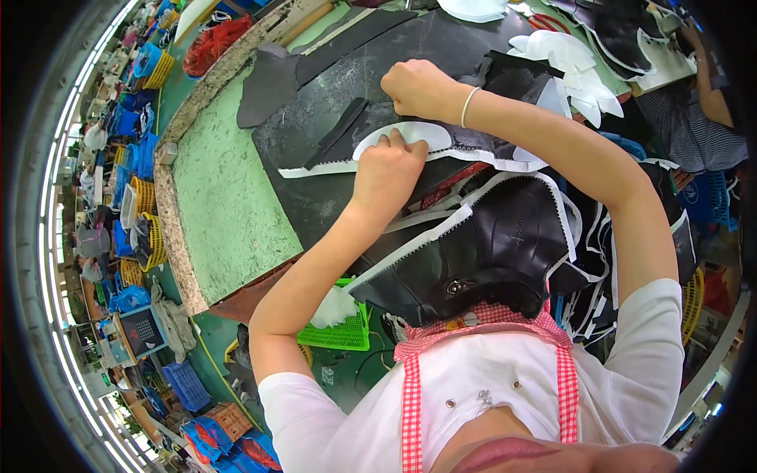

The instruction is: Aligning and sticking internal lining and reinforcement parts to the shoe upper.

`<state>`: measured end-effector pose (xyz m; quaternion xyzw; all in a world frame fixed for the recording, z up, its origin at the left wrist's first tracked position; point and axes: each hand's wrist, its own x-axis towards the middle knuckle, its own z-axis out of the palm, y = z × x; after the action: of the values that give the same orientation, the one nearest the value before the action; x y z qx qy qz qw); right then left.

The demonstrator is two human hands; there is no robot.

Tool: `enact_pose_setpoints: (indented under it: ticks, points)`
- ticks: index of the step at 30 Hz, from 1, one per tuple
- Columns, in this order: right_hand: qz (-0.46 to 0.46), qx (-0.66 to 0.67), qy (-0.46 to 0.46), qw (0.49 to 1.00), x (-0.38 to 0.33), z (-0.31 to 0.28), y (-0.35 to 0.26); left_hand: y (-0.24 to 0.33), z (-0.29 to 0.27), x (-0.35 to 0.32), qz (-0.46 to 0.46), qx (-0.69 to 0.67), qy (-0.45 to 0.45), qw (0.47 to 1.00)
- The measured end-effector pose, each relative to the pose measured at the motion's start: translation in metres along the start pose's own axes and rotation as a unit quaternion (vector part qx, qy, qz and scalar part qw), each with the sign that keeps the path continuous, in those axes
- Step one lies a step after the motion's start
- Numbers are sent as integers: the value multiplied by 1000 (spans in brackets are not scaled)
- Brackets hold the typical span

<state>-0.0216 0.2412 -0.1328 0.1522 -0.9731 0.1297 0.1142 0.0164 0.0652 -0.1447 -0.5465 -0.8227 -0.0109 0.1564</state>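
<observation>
My left hand (pixel 388 173) is closed, its curled fingertips pressing on a white half-oval lining piece (pixel 434 135). This piece lies on a black leather-like panel (pixel 335 150) with a white, toothed edge. Beyond it, my right hand (pixel 422 90) is closed in a fist over the dark work mat (pixel 347 79); whatever its fingers hold, if anything, is hidden. A narrow black strip (pixel 344 126) lies left of the white piece. Across my lap drapes a stack of black panels (pixel 489 244) with white edging and a small metal ornament.
White cut pieces (pixel 564 67) and red-handled scissors (pixel 548 22) lie at the far right of the green table (pixel 225 197). A green basket (pixel 343 331) stands below its near edge. Another person (pixel 694 118) sits at the right. Blue and yellow crates (pixel 146 201) line the left.
</observation>
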Motion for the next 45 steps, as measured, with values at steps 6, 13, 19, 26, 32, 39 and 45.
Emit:
enact_pose_setpoints:
  ticks: [6, 13, 19, 26, 32, 39, 45]
  points:
    - [33, 27, -53, 998, 18, -10, 4, -7, 1, 3, 22, 54, -22, 998]
    - [122, 412, 47, 902, 8, -48, 45, -15, -21, 19, 9, -17, -46, 999]
    - [27, 610, 16, 792, -74, -134, -47, -113, -35, 18, -216, -434, 69, 872]
    - [-107, 477, -251, 835, -125, -75, -68, -82, -55, 14, -340, -644, 171, 664]
    - [233, 681, -189, 668, -81, -49, 0, -65, -45, -1, -341, -676, 288, 586]
    - [242, 721, -106, 640, -46, -39, -3, -27, -38, -10, -375, -734, 112, 554]
    - [169, 666, -89, 721, -49, -40, -7, -14, -32, 11, -385, -773, 194, 465]
